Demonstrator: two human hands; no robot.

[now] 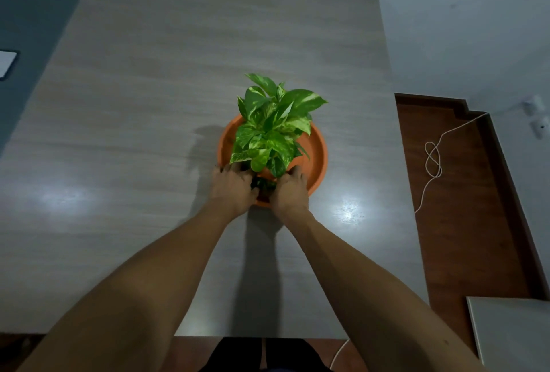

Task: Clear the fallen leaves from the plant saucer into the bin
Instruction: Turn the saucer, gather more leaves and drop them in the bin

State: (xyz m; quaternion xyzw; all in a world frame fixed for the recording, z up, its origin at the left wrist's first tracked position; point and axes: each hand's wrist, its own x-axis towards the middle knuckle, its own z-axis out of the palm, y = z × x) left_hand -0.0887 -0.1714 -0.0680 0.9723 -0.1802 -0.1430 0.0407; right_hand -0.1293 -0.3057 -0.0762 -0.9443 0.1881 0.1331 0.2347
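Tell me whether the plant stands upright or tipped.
Upright: the plant rises straight from the orange saucer, both hands at its base.

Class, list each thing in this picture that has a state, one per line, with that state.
Left hand: at the saucer's near edge, fingers curled; grip hidden.
Right hand: beside it, fingers curled among low leaves.
Potted plant: upright, standing in the saucer.
Orange saucer: flat on the table.
White cable: looped on the floor.
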